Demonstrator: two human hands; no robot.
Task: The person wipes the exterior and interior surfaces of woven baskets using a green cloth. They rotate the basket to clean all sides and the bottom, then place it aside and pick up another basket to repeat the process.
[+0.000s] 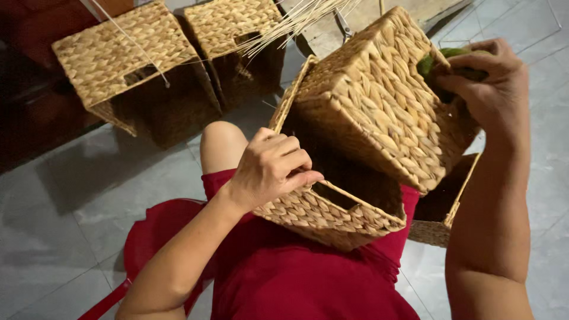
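**Tilted basket held on the lap, green piece at its upper edge**

The woven basket (pixel 361 136) rests tilted on the lap. The left hand (pixel 269 169) curls shut over its near rim; the right hand (pixel 489 83) pinches a green piece (pixel 453 59) at its upper corner. A loosened left grip could probably let it roll floorward. Beyond the basket stand two finished baskets (pixel 136 77) and loose reeds (pixel 290 24); another basket (pixel 441 213) sits under its right side.

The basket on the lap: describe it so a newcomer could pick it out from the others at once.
Start at the red-clothed lap. The woven basket tilted above it is steadied by the left hand at its rim and the right hand at its far end. Unlike the two floor baskets, it is off the floor and held.
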